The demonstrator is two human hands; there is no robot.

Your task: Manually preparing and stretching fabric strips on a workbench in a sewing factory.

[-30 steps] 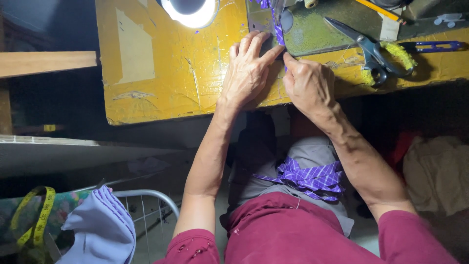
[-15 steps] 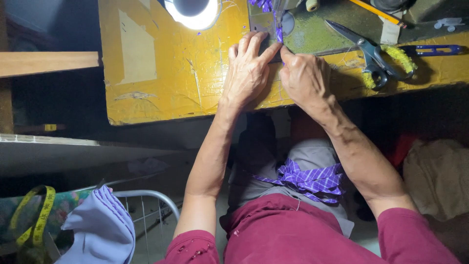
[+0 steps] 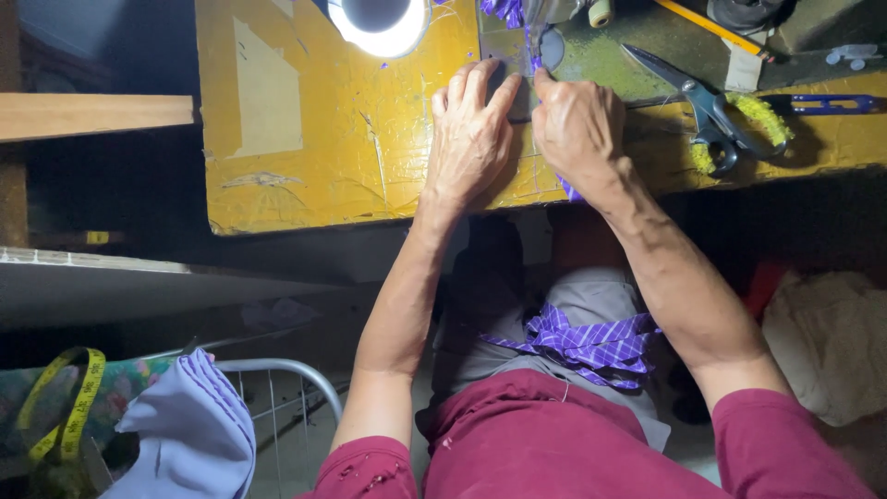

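In the head view we look straight down on a yellow table [image 3: 314, 139] that fills the upper middle of the frame. Our left hand [image 3: 471, 139] lies flat on it, palm down, fingers together and pointing to the top edge. Just to its right our right hand [image 3: 580, 125] is curled, the fingertips pressing a strip of purple cloth [image 3: 534, 37] against the dark plate at the top centre — we cannot tell whether the strip is pinched or only pushed down. A corner of the same cloth shows below the right wrist, at the table's near edge. The two hands nearly touch at the fingertips.

At the top, left of the hands, a round lamp [image 3: 379, 23] glares white. To the upper right lie scissors [image 3: 711, 102], handles toward us, beside a tuft of yellow-green thread [image 3: 762, 115] — further right, a blue pen [image 3: 827, 103]. A yellow pencil [image 3: 716, 26] lies near the top edge.

Below the table, centre frame, more purple plaid cloth [image 3: 591, 346] rests on our lap over grey fabric. In the lower left corner a yellow tape measure [image 3: 69, 407] loops beside a folded lilac stack [image 3: 189, 434], which leans on a wire basket [image 3: 286, 388]. A wooden plank [image 3: 92, 113] juts in from the left edge.
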